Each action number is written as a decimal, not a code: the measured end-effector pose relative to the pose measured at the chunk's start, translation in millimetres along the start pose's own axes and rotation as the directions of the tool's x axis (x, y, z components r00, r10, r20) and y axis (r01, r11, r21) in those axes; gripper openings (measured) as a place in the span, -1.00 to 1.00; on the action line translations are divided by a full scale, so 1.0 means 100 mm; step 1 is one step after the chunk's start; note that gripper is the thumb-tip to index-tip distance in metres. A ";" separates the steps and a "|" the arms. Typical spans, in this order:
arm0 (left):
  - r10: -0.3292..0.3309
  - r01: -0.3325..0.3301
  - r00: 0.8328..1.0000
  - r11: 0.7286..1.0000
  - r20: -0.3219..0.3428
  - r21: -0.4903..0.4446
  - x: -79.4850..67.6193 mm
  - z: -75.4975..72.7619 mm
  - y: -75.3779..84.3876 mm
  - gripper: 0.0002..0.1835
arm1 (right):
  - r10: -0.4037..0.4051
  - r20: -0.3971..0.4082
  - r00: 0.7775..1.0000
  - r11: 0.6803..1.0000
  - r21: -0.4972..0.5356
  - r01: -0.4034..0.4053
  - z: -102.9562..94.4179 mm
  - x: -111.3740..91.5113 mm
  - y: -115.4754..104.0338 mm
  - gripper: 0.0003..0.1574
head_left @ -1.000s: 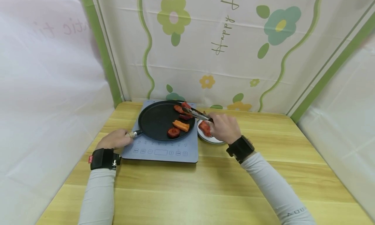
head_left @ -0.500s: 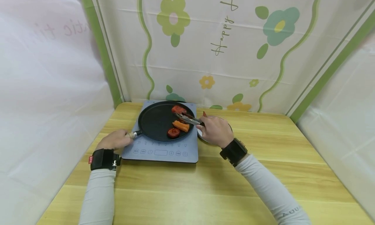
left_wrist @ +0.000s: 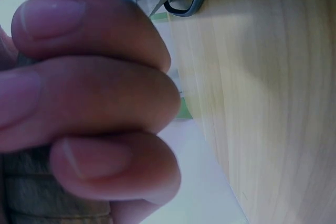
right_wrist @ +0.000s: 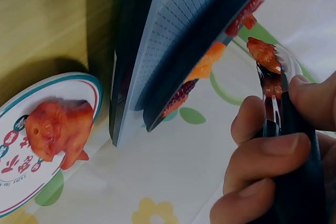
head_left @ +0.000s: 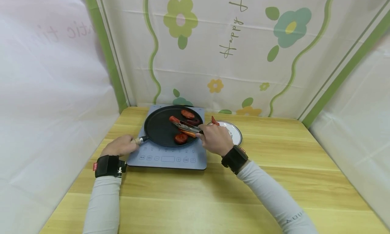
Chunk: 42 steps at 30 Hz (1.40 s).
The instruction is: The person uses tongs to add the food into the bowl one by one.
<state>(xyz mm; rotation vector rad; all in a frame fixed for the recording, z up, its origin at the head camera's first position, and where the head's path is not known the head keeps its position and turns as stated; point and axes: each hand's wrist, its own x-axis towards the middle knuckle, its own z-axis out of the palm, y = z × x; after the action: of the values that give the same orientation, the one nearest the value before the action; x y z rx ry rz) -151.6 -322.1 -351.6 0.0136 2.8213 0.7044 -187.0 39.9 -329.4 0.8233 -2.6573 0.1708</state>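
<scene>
My left hand grips the wooden handle of a round black frying pan. My right hand holds metal tongs with dark handles, reaching over the pan's right half. Between the tong tips is a reddish food piece, held above the pan in the right wrist view. In the pan lie a round red piece, an orange piece partly under the tongs, a red piece and a dark red piece.
The pan stands on a flat induction cooker. Right of it, partly behind my right hand, is a white plate bearing an orange-red food piece. Printed curtains enclose the wooden table at the back and sides.
My right hand and the tongs have moved left and slightly toward me, carrying the reddish piece from the pan's far right inward. More of the plate shows now. My left hand stays on the handle.
</scene>
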 end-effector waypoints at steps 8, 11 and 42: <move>-0.003 0.003 1.000 1.000 0.003 0.004 0.02 0.01 -0.02 -0.80 | -0.053 0.013 0.998 0.993 -0.106 0.054 0.08 0.07 -0.12 -0.60; 0.000 0.000 1.000 1.000 0.000 0.006 0.02 0.00 0.00 -0.79 | -0.066 0.011 0.998 0.989 -0.133 0.067 0.10 0.09 -0.15 -0.60; -0.016 0.016 1.000 1.000 0.000 0.010 0.02 -0.01 0.01 -0.80 | -0.233 -0.091 0.968 0.942 -0.267 0.202 0.24 0.16 -0.40 -0.63</move>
<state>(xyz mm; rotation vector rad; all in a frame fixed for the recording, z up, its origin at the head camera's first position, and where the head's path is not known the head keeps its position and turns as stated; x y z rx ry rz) -154.1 -321.5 -350.3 -0.0071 2.8215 0.6873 -183.5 -6.6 -345.8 0.9770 -2.3874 -0.1700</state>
